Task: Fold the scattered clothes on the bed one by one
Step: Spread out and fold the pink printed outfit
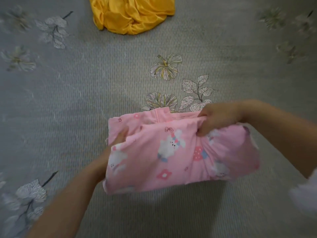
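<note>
Right hand (pixel 217 119) pinches the pink top (pixel 171 155), left hand (pixel 118 137) lies flat-fingered in its fold; it looks nearly folded, while the yellow cloth (pixel 132 14) lies crumpled beyond.

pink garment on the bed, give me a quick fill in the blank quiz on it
1. The right hand grips the pink garment, while the ___ hand lies under a fold.
2. The crumpled garment beyond it is ___.
3. The bed sheet is printed with ___.
Missing words: left, yellow, flowers.
</note>
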Demonstrator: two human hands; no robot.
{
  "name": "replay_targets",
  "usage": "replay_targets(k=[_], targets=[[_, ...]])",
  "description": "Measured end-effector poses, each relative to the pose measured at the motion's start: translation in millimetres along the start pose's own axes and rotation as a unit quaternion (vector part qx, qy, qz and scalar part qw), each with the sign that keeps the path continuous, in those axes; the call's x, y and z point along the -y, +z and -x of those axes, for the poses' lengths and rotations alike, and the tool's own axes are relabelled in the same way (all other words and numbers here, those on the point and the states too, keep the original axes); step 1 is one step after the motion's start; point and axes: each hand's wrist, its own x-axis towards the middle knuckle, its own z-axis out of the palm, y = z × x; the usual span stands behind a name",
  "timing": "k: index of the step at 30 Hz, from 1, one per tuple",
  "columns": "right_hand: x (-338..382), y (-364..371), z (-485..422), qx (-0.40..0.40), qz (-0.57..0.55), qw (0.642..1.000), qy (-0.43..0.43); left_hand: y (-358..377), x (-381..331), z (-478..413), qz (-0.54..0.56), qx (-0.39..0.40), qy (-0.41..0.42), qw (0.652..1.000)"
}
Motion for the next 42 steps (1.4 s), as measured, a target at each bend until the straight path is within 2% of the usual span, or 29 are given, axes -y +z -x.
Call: replay_targets(k=[1, 2, 3, 4, 5, 7, 8, 9, 10, 13, 15, 16, 19, 22, 26, 29, 31, 33, 36, 39, 42], targets=[[5.8, -6.0, -5.1, -0.009, 0.062, 0.998, 0.009, -2.7, -4.6, -4.2, 0.001, -0.043, 0.052, 0.998], [11.6, -9.6, -10.8, -0.018, 0.128, 0.991, 0.022, -4.8, -8.9, -1.9, -0.003, -0.068, 0.139, 0.988], [17.9, -11.0, -15.8, -0.035, 0.188, 0.981, 0.031, -5.5, -15.7, 2.4, -0.032, -0.111, 0.234, 0.965], [23.7, -10.5, -19.8, -0.059, 0.23, 0.971, 0.033, -4.8, -20.6, 7.9, -0.088, -0.165, 0.334, 0.924], [29.1, -8.7, -23.0, -0.087, 0.258, 0.962, 0.03, -2.8, -20.1, 11.1, -0.182, -0.205, 0.421, 0.865], [35.1, -3.3, -27.5, -0.161, 0.304, 0.939, 0.014, 11.8, -15.9, 14.5, -0.36, -0.203, 0.54, 0.733], [35.6, 0.7, -29.7, -0.2, 0.327, 0.924, 0.005, 24.0, -13.0, 13.0, -0.438, -0.177, 0.553, 0.686], [35.4, 5.2, -31.8, -0.236, 0.348, 0.907, -0.004, 36.5, -9.6, 10.0, -0.512, -0.151, 0.529, 0.66], [33.8, 11.5, -33.9, -0.266, 0.369, 0.89, -0.01, 47.2, -5.7, 4.0, -0.575, -0.13, 0.48, 0.65], [13.2, 43.7, -44.3, -0.361, 0.385, 0.848, -0.056, 55.6, 7.9, -26.1, -0.636, -0.131, 0.352, 0.674], [-7.0, 66.6, -45.9, -0.425, 0.307, 0.85, -0.062, 50.5, 18.3, -48.9, -0.619, -0.137, 0.325, 0.702], [-16.6, 76.5, -45.0, -0.432, 0.248, 0.866, -0.042, 47.6, 22.7, -58.7, -0.603, -0.134, 0.315, 0.721], [-41.1, 102.8, -50.0, -0.386, 0.092, 0.917, 0.04, 40.5, 41.1, -76.6, -0.55, -0.143, 0.258, 0.782], [-49.9, 113.1, -63.6, -0.361, 0.026, 0.931, 0.034, 36.6, 57.8, -82.0, -0.482, -0.151, 0.216, 0.835], [-56.7, 99.6, -78.7, -0.346, -0.074, 0.935, -0.005, 39.1, 61.9, -90.3, -0.471, -0.157, 0.208, 0.843], [-68.7, 86.8, -80.4, -0.326, -0.062, 0.943, 0.018, 39.6, 60.5, -95.3, -0.436, -0.183, 0.188, 0.861], [-73.9, 81.7, -76.6, -0.339, -0.124, 0.926, 0.106, 35.5, 58.9, -99.4, -0.393, -0.219, 0.15, 0.88], [-75.9, 81.5, -75.0, -0.363, -0.23, 0.884, 0.182, 34.1, 57.3, -101.5, -0.378, -0.232, 0.124, 0.888], [-76.0, 86.7, -75.0, -0.383, -0.31, 0.843, 0.216, 37.7, 54.7, -95.7, -0.323, -0.261, 0.122, 0.901], [-76.0, 89.6, -67.0, -0.323, -0.424, 0.812, 0.237, 32.6, 54.9, -83.5, -0.213, -0.299, 0.145, 0.919], [-79.1, 99.4, -45.3, -0.231, -0.504, 0.797, 0.24, 16.6, 61.3, -70.1, -0.115, -0.273, 0.074, 0.952]])
